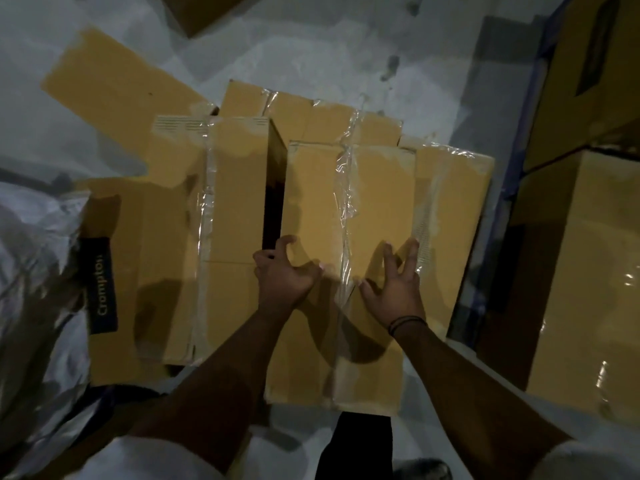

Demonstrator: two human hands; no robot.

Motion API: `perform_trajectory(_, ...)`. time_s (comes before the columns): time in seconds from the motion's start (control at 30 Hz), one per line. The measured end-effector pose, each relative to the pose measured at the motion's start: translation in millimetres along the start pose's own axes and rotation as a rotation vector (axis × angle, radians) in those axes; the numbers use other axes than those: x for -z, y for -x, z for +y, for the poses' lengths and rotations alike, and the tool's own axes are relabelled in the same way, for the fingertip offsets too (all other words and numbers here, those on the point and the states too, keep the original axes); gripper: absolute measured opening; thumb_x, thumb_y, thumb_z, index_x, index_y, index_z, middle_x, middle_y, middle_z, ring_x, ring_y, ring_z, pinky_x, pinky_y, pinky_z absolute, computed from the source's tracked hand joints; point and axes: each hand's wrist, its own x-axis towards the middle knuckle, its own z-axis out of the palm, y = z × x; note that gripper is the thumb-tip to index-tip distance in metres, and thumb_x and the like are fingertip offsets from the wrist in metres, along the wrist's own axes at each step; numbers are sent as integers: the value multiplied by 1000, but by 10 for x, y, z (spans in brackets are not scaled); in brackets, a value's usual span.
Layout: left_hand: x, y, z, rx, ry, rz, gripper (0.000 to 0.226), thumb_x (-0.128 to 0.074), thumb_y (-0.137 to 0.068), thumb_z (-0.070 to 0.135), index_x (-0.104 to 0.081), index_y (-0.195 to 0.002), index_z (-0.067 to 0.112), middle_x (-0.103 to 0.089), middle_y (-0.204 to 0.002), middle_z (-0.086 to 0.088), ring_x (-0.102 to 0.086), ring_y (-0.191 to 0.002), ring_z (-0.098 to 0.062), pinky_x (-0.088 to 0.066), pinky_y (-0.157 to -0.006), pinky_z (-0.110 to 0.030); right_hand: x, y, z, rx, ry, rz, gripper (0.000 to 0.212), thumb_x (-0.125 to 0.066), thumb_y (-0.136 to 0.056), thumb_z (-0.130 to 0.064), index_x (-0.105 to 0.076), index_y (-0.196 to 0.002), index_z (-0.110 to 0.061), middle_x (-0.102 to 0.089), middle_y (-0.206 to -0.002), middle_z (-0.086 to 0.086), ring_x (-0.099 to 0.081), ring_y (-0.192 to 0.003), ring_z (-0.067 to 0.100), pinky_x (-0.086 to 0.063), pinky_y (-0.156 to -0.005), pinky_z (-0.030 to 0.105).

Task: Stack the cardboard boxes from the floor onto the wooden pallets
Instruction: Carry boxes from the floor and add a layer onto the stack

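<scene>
A long brown cardboard box point(318, 202) sealed with clear tape stands in front of me among other boxes. My left hand point(285, 273) hovers over its left top edge with the fingers spread and curled. My right hand point(394, 282) lies on the top near the tape seam, fingers apart, holding nothing. To the left stands a second taped box point(221, 209), with a dark gap between the two. A third box point(453, 209) lies low on the right, and another point(311, 116) behind. No wooden pallet shows clearly.
A flat cardboard sheet point(114, 88) lies on the pale floor at the upper left. A box with a dark Crompton label point(104, 285) sits at the left beside crumpled plastic wrap point(31, 271). Large stacked boxes point(585, 271) rise at the right.
</scene>
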Motion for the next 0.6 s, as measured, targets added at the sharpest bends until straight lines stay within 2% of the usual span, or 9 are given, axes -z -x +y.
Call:
perform_trajectory(0.17, -17, 379, 347, -147, -88, -50, 93, -82, -75, 60, -32, -152, 49, -13, -159, -4, -24, -143, -40, -39, -109, -53, 451, 293, 142, 63, 100, 114, 82, -56, -92, -63, -17, -160, -39, 30, -164, -1, -22, -143, 38, -37, -112, 51)
perform_trajectory(0.23, -16, 652, 492, -208, -89, -11, 83, -79, -75, 65, -39, -147, 55, -13, -164, -4, -22, -144, -41, -38, -109, -55, 746, 468, 159, 56, 170, 172, 77, -51, -91, -68, -24, -158, -41, 26, -166, -2, -25, -140, 37, -36, -111, 51)
perform_trajectory(0.33, 9, 1163, 823, -291, -84, 0, 63, -77, -75, 68, -51, -132, 65, -28, -160, -2, -28, -137, -34, -42, -105, -50, 1266, 796, 248, 78, 225, 286, 69, -49, -89, -71, -39, -150, -42, 12, -169, -5, -30, -136, 37, -37, -106, 51)
perform_trajectory(0.43, 59, 1787, 1207, -330, -54, -1, 55, -77, -73, 70, -58, -124, 67, -25, -160, 7, -28, -137, -30, -42, -109, -50, 1811, 1219, 424, 93, 246, 359, 62, -51, -88, -70, -47, -144, -43, -1, -170, -7, -36, -130, 36, -39, -102, 48)
perform_trajectory(0.53, 20, 2450, 1516, -450, -115, 48, 59, -76, -75, 70, -57, -130, 64, -2, -169, 9, -23, -141, -34, -41, -110, -53, 2269, 1714, 683, 105, 251, 424, 60, -53, -88, -68, -50, -142, -43, -13, -169, -5, -42, -127, 38, -43, -102, 47)
perform_trajectory(0.6, 11, 2993, 1774, -535, -160, 68, 59, -74, -78, 68, -55, -134, 63, 14, -169, 10, -19, -142, -34, -40, -108, -47, 2594, 2164, 883, 106, 260, 453, 61, -50, -89, -69, -48, -144, -43, -12, -169, -5, -43, -126, 37, -44, -100, 45)
